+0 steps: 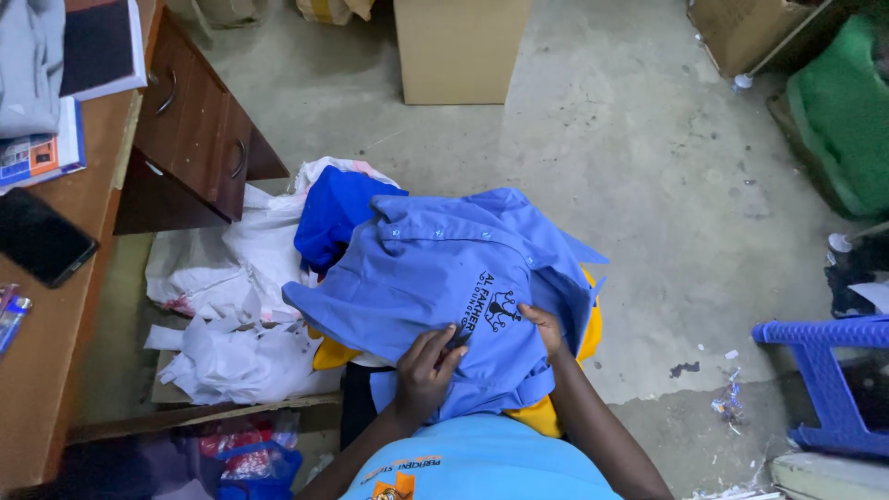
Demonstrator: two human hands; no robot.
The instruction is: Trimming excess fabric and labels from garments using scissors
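Light blue shirt [435,278] spread back-side up over lap and a heap of clothes, directly ahead of and under both hands. Long axis approx. collar-to-hem, running from upper left (collar end, far from body) down to lower right (hem end, close to body). Dark printed emblem [486,310] on the shirt, sitting between the two hands.

Left hand [424,368] flat on the shirt, just below-left of the emblem, fingers curled and pinching a small dark fold or tag of the cloth; exact pinch hard to tell. Right hand [546,329] just right of the emblem, fingers pressed down on the fabric, open, not gripping. Both touching the shirt; left sits nearer its middle, right nearer its edge.

Under the shirt: yellow garment [585,335] peeking out at its right side and lower left. Darker blue garment [333,215] up-left of the shirt, touching it. White cloth pile [243,278] further left of the shirt. Wooden desk [56,352] well left, w/ black phone [42,238] on top. Blue plastic stool [829,380] well right of the shirt.
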